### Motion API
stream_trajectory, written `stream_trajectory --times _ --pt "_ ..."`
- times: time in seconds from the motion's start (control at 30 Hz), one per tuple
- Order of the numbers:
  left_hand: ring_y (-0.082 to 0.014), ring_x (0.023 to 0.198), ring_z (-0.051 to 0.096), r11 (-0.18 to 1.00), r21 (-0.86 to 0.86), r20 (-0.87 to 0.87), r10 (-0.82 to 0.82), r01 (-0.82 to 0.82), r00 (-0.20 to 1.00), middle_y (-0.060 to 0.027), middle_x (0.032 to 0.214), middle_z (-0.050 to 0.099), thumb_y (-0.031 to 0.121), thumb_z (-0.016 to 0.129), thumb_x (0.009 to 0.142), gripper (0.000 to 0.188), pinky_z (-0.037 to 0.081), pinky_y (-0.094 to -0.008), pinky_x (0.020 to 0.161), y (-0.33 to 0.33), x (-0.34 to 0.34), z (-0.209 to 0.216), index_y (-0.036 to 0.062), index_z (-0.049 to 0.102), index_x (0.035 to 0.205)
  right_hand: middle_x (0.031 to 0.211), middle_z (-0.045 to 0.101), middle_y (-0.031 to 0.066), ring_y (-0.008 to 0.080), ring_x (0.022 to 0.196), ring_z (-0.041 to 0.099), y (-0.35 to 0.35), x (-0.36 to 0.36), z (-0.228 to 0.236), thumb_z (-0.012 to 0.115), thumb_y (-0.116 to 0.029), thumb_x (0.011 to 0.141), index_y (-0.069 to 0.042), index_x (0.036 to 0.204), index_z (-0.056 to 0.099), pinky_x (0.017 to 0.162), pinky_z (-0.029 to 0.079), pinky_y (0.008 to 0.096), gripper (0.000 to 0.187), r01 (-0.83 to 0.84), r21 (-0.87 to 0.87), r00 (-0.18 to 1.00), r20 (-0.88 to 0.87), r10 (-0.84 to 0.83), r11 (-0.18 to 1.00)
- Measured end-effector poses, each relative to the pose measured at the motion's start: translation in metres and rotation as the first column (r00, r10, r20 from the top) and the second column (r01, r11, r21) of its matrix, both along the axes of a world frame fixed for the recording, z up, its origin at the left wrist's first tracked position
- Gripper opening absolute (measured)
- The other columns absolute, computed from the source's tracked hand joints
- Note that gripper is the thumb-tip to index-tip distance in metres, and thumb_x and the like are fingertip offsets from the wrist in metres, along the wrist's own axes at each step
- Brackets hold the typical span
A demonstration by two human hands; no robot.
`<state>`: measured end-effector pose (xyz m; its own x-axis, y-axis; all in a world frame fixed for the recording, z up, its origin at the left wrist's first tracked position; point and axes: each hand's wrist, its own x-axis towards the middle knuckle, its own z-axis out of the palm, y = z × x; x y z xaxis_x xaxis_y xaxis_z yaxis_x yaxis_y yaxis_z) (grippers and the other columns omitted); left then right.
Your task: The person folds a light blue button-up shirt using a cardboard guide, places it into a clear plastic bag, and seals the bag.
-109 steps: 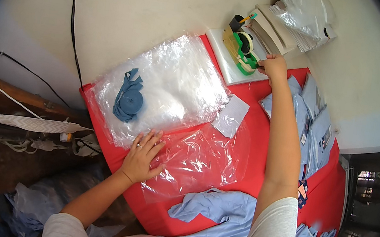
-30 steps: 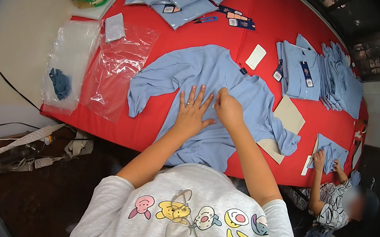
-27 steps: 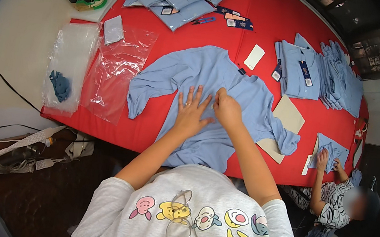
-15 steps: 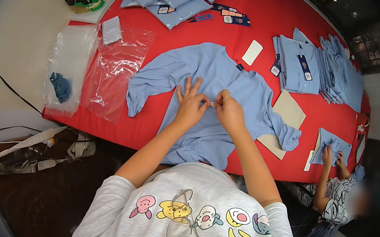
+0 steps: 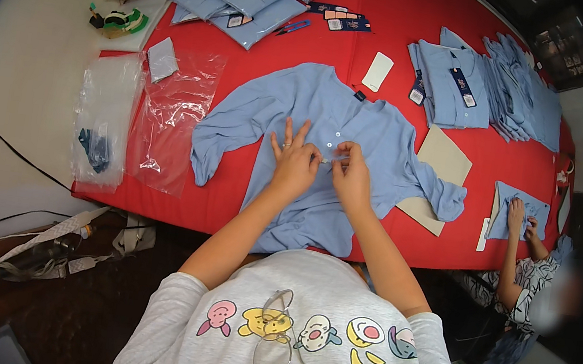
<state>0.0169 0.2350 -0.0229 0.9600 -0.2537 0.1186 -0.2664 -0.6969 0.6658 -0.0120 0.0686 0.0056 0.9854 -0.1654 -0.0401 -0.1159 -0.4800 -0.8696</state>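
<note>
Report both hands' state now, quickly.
Left hand: closed, thumb and index pinching the light-blue cloth shirt.
Right hand: partly curled at the shirt's front; whether its grip holds cloth cannot be told.

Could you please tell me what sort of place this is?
It looks like a clothing workroom: a blue shirt lies spread on a red table, with bagged shirts and clear plastic bags nearby.

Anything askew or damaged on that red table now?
No damage or spill stands out. The beige board looks askew, though: angled, and partly covered by the right-hand side of the blue shirt.
</note>
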Motion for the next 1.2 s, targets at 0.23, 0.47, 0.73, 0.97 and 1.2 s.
stream_trajectory --times 0.23,0.47,0.73,0.97,1.2 --pt "-0.0509 0.167 0.008 0.995 0.075 -0.062 0.068 -0.064 0.996 -0.0234 0.175 0.035 0.018 0.078 0.093 0.011 -0.002 -0.0772 0.126 -0.003 0.009 -0.012 0.0092 0.073 0.088 0.154 0.051 0.0190 0.0199 0.093 0.067 -0.035 -0.041 -0.040 0.061 0.014 0.091 -0.001 0.130 0.058 0.083 0.057 0.0319 0.041 0.026 0.086 0.993 0.110 -0.036 0.996" --pt "-0.0512 0.166 0.011 0.984 0.154 -0.053 0.094 -0.085 0.994 -0.0224 0.176 0.033 0.025 0.084 0.089 0.019 0.000 -0.0776 0.125 -0.016 0.011 -0.005 0.0093 0.076 0.082 0.150 0.054 0.0205 0.0249 0.095 0.067 -0.034 -0.049 -0.034 0.062 0.011 0.089 0.000 0.124 0.061 0.087 0.057 0.0354 0.037 -0.047 -0.038 0.989 0.142 0.052 0.998" --pt "-0.0497 0.167 0.009 0.955 0.297 -0.185 0.059 -0.002 0.981 -0.0190 0.181 0.024 0.036 0.089 0.082 0.031 0.000 -0.0813 0.123 -0.010 0.024 0.015 0.0106 0.071 0.085 0.153 0.052 0.0254 0.0438 0.112 0.066 -0.033 -0.052 -0.034 0.061 0.008 0.088 -0.001 0.124 0.061 0.101 0.053 0.0484 0.037 -0.105 -0.175 0.984 0.122 0.128 0.979" --pt "-0.0489 0.167 0.007 0.986 0.158 -0.035 0.065 -0.059 0.997 -0.0147 0.183 0.020 0.049 0.087 0.085 0.044 -0.001 -0.0766 0.125 -0.002 0.017 -0.036 0.0149 0.062 0.097 0.154 0.053 0.0265 0.0472 0.134 0.057 -0.039 -0.056 -0.051 0.062 0.007 0.088 -0.001 0.124 0.063 0.114 0.048 0.0503 0.037 -0.123 -0.311 0.937 0.277 0.214 0.942" --pt "-0.0445 0.168 0.007 0.989 0.104 -0.063 0.109 -0.102 0.992 -0.0098 0.183 0.021 0.048 0.090 0.082 0.047 0.000 -0.0726 0.128 0.001 0.025 -0.042 0.0217 0.066 0.113 0.152 0.057 0.0217 0.0399 0.129 0.061 -0.078 -0.097 -0.056 0.069 0.000 0.091 -0.004 0.124 0.064 0.111 0.049 0.0453 0.034 -0.127 -0.277 0.934 0.290 0.208 0.952"
